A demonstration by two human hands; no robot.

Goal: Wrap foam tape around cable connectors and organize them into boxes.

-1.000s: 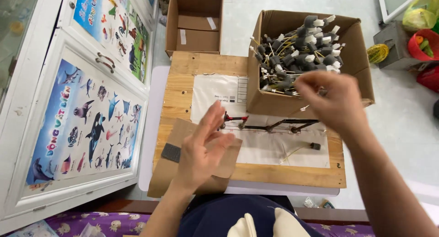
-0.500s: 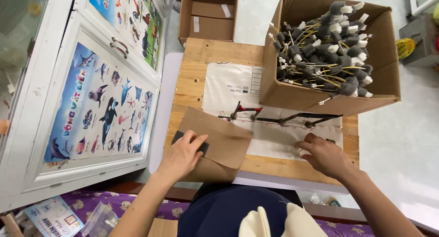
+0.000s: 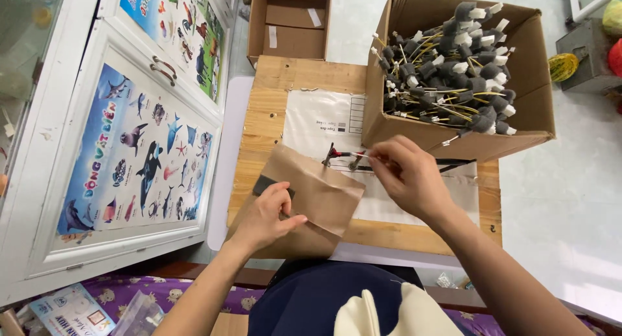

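Seen from above at our low wooden board: our right hand pinches a thin wire stick between thumb and forefinger, closed tight on its end so the stick lies level across a small metal jig that stands on the board. Our left hand rests flat, fingers loosely curled and gripping nothing, on a folded brown paper bag, seemingly to pin it in place just beside the jig (a dark patch shows under the fingertips; we cannot tell what it is). A white printed sheet lies under the jig, likely to protect the wood. Behind it, within easy reach of the right hand, 1 open cardboard box holds a heap of like sticks with grey foam heads. A 2nd, empty carton sits beyond the board. At left, 2 white cabinet doors carry colourful animal posters.
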